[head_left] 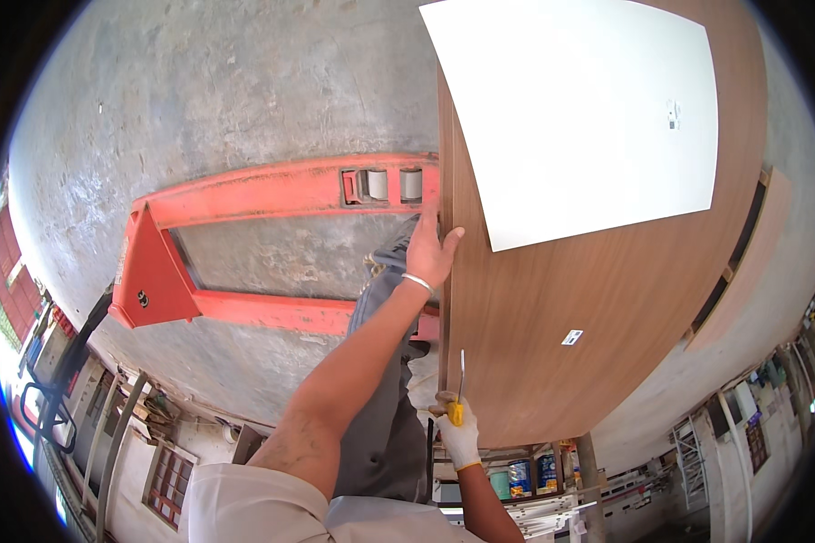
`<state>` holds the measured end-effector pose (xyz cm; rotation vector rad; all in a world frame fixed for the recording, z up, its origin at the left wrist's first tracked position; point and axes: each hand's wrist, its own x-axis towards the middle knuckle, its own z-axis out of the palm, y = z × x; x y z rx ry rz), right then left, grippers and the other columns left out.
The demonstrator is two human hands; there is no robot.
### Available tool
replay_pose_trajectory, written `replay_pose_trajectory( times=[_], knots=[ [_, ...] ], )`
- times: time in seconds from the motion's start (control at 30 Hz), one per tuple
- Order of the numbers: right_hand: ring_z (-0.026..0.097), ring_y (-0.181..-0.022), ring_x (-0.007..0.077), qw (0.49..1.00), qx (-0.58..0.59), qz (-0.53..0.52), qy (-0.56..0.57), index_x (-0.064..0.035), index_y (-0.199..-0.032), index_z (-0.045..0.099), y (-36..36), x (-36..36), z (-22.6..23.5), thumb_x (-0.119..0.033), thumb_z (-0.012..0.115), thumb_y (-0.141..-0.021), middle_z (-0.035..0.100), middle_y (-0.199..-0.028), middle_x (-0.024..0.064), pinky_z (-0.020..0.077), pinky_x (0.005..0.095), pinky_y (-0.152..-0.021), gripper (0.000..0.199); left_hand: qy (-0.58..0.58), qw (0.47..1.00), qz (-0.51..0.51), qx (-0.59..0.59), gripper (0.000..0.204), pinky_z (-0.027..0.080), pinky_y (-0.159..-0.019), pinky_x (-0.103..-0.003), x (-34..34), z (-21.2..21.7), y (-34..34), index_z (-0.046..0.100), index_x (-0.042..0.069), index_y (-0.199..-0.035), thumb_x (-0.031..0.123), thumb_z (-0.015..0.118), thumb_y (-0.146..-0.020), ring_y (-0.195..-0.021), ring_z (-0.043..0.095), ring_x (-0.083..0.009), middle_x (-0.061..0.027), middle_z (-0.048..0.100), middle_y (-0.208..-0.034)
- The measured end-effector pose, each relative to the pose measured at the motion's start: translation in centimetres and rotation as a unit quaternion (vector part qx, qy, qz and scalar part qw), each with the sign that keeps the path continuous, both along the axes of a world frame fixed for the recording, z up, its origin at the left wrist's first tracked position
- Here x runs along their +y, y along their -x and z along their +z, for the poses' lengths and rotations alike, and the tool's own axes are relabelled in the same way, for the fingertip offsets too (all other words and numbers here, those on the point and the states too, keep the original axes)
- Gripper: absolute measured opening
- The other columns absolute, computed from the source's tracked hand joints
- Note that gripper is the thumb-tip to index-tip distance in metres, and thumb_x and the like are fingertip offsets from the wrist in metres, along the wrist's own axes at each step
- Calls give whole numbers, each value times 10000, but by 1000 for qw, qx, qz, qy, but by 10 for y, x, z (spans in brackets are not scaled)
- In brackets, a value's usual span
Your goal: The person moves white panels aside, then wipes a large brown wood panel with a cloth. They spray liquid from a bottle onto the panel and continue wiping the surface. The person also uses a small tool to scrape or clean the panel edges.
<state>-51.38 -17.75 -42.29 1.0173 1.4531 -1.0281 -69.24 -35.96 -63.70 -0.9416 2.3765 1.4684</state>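
The step in hand looks like steadying the wood-grain panel (534,308) while a tool is held ready: the bare left hand (432,253) lies along its left edge, thumb apart from the fingers and gripping nothing, and the gloved right hand (462,439) is clamped around a yellow-handled tool (455,414), its thin metal shaft upright in view near the panel's near-left corner; whether the shaft touches the panel I cannot tell. The next move probably calls for a firm left palm and a careful tip, kept off the wood-grain face. A white sheet (598,118) covers much of the panel's far half and juts past its far-left edge; a small label (571,338) sits nearer the middle. Off the left edge, a red pallet jack (244,195) stands on the worn concrete floor (244,90). Beyond the near edge are tins (520,478) on a shelf, and a barred window (168,484) lies at lower left.
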Motion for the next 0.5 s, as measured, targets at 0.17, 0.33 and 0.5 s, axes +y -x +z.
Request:
replay_pose_trajectory(
  times=[0.17, 0.33, 0.5],
  knots=[
    [705, -970, 208, 1000, 15, -15, -10, -23, -1216, 583, -3, 2, 2, 91, 452, -764, 671, -1126, 135, 531, 262, -625, 484, -120, 992, 23, -23, 675, 499, -921, -371, -13, -11, 8, 417, -25, -1366, 150, 779, -824, -1113, 555, -243, -159, 542, -1269],
    [711, -1011, 201, 1000, -21, 15, -10, -67, -1209, 591, -5, 14, 0, 40, 480, -812, 675, -1153, 90, 559, 296, -750, 426, -224, 973, -20, -46, 529, 529, -868, -365, -41, -14, 13, 481, -18, -1270, 139, 762, -850, -1023, 603, -225, -135, 603, -1163],
    [715, -996, 200, 1000, 9, 1, 5, -62, -1199, 600, 0, 11, -6, 15, 499, -802, 683, -1142, 97, 536, 303, -838, 417, -165, 982, -55, -79, 503, 536, -868, -367, -43, -9, 16, 488, -19, -1251, 140, 757, -857, -1041, 626, -238, -151, 618, -1147]
  ],
)
